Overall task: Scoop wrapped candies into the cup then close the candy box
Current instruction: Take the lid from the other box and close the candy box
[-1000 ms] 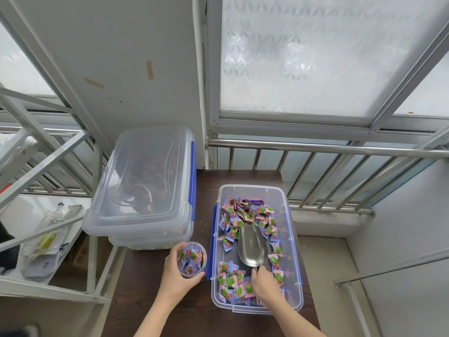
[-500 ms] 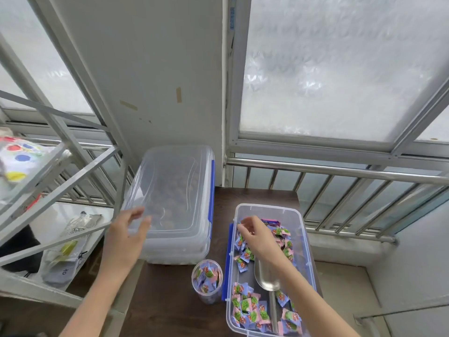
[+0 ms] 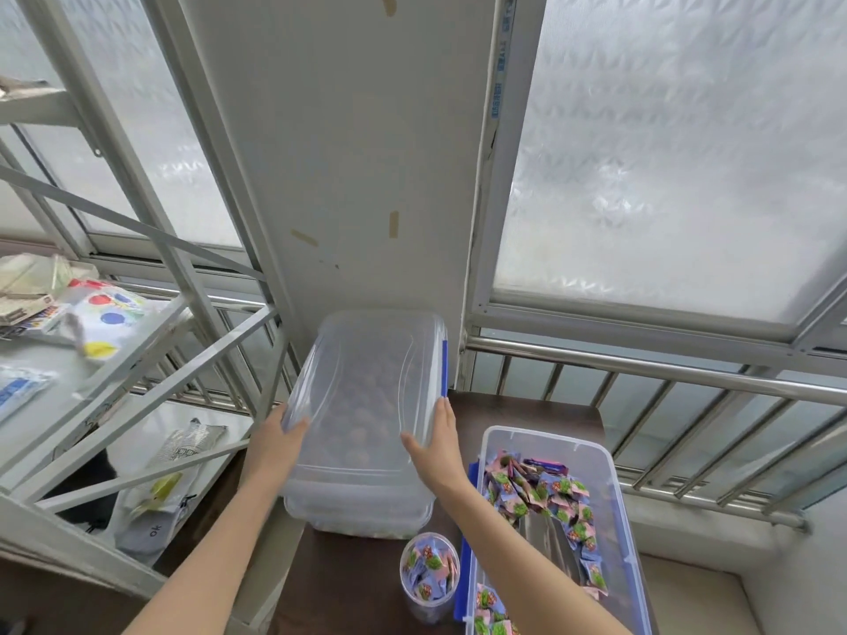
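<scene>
A clear lid with blue clips (image 3: 366, 396) rests on top of another clear box (image 3: 357, 511) at the table's back left. My left hand (image 3: 275, 440) grips the lid's left edge and my right hand (image 3: 437, 444) grips its right edge. The open candy box (image 3: 609, 488) stands at the right, holding wrapped candies (image 3: 536, 490) and a metal scoop (image 3: 545, 533) partly hidden by my right forearm. A clear cup (image 3: 428, 575) filled with candies stands upright between the two boxes, near the front.
The dark brown table (image 3: 518, 407) is small, with a wall and a metal railing (image 3: 641, 371) behind it. A grey metal shelf frame (image 3: 151, 341) holding bags and packets stands close on the left.
My left hand let go of the cup and my right hand let go of the scoop. Both hands moved up and left and took hold of the lid's edges. The view tilted upward.
</scene>
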The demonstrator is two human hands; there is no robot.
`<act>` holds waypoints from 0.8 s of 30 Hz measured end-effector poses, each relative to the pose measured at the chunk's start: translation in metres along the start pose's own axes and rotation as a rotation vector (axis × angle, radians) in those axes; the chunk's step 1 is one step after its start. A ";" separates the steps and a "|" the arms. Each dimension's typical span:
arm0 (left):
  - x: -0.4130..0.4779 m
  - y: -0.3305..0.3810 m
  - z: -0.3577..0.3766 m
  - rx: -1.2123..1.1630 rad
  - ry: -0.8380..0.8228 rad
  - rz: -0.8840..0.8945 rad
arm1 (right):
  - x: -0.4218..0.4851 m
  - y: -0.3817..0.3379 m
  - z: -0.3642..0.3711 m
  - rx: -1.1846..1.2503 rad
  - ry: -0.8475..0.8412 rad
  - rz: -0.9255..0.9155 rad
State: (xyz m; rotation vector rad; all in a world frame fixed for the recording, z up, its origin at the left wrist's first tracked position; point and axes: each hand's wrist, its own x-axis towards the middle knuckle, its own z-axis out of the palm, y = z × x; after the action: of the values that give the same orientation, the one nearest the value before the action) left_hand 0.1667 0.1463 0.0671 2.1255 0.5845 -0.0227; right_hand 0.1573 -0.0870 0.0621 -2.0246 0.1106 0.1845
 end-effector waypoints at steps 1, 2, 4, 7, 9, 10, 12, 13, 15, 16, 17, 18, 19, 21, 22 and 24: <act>0.000 0.000 -0.001 -0.012 -0.004 -0.008 | 0.000 0.000 0.002 0.016 0.000 0.001; -0.001 0.000 -0.002 -0.026 -0.007 -0.004 | 0.000 0.000 0.003 0.037 -0.003 0.004; -0.003 0.000 -0.005 -0.060 -0.005 0.023 | 0.001 -0.001 0.004 0.077 -0.008 0.009; -0.013 0.003 -0.009 -0.112 0.016 0.068 | -0.001 -0.002 -0.001 0.096 -0.009 0.007; -0.021 0.008 -0.012 -0.131 0.034 0.100 | -0.007 -0.002 -0.009 0.107 -0.007 -0.013; -0.026 0.012 -0.013 -0.141 0.041 0.122 | -0.011 -0.003 -0.015 0.121 -0.006 -0.030; -0.040 0.024 -0.012 -0.161 0.036 0.174 | -0.022 -0.003 -0.034 0.144 -0.001 -0.067; -0.049 0.030 -0.008 -0.171 0.026 0.200 | -0.030 -0.001 -0.047 0.151 0.006 -0.080; -0.071 0.044 0.006 -0.178 0.003 0.254 | -0.046 0.010 -0.078 0.174 0.032 -0.084; -0.085 0.050 0.018 -0.179 -0.011 0.278 | -0.056 0.018 -0.094 0.193 0.053 -0.078; -0.099 0.055 0.031 -0.186 -0.028 0.297 | -0.067 0.028 -0.111 0.210 0.079 -0.071; -0.114 0.058 0.046 -0.197 -0.043 0.311 | -0.080 0.039 -0.127 0.216 0.106 -0.063; -0.129 0.060 0.063 -0.206 -0.053 0.320 | -0.093 0.051 -0.141 0.208 0.130 -0.053; -0.158 0.057 0.096 -0.222 -0.088 0.305 | -0.119 0.079 -0.164 0.191 0.164 -0.029; -0.172 0.053 0.112 -0.229 -0.118 0.282 | -0.133 0.093 -0.172 0.187 0.180 -0.011; -0.198 0.040 0.141 -0.213 -0.160 0.244 | -0.159 0.123 -0.184 0.175 0.210 0.042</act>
State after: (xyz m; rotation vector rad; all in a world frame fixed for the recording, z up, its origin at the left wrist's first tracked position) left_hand 0.0354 -0.0617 0.0603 1.9517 0.2203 0.0055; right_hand -0.0032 -0.3067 0.0628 -1.8633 0.2921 -0.0121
